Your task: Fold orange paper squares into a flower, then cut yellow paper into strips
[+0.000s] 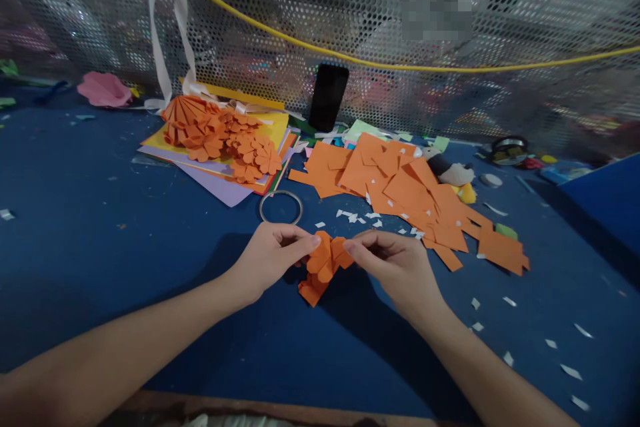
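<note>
An orange folded paper flower is pinched between both hands over the blue table. My left hand grips its left petal between thumb and fingers. On the other side, my right hand has its thumb and fingers closed on the right petal. A further orange folded piece shows just below the flower; whether it is joined on I cannot tell. Beyond my left hand lies a tape ring, and small white paper scraps are scattered behind the flower.
Orange paper flowers rest on stacked coloured paper at the back left. Loose orange paper pieces spread at the back right. A black phone leans against the perforated metal panel, crossed by a yellow cord.
</note>
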A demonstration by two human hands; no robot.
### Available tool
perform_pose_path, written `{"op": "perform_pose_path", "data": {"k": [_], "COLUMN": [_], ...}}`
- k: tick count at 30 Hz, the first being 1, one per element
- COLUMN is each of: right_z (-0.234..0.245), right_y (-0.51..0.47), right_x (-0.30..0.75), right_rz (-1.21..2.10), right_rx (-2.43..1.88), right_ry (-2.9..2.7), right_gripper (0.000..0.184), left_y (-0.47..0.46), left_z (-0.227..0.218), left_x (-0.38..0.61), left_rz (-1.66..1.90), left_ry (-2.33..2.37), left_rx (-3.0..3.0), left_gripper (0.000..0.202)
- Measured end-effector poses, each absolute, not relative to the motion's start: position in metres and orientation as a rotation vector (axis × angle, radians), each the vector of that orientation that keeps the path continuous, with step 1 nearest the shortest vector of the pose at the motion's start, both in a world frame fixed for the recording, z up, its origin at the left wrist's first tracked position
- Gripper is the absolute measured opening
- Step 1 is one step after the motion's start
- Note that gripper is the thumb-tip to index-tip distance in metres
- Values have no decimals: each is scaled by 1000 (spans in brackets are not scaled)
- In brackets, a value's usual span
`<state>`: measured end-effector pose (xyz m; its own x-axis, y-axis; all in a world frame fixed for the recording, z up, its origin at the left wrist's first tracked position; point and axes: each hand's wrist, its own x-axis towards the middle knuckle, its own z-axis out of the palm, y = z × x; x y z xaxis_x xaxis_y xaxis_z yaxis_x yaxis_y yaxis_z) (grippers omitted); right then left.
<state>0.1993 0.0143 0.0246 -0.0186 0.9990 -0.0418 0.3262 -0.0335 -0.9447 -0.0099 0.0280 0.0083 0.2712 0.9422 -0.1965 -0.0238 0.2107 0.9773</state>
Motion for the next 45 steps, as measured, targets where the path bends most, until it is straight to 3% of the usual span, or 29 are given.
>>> {"op": "perform_pose_path", "data": {"k": [24,45], "right_z": [18,22], "right_y": [13,15], "right_x": [197,197], "right_rz": [1179,1200], "right_rx": [-1486,-1490], "right_ry": [-1236,-1276], "right_gripper": [32,26], "left_y": [24,24], "left_z": [4,5], "left_x": [-9,-9], "left_rz": [943,943], "left_ry": [1016,1013], "left_rx": [1243,1267], "left_gripper": [29,28]}}
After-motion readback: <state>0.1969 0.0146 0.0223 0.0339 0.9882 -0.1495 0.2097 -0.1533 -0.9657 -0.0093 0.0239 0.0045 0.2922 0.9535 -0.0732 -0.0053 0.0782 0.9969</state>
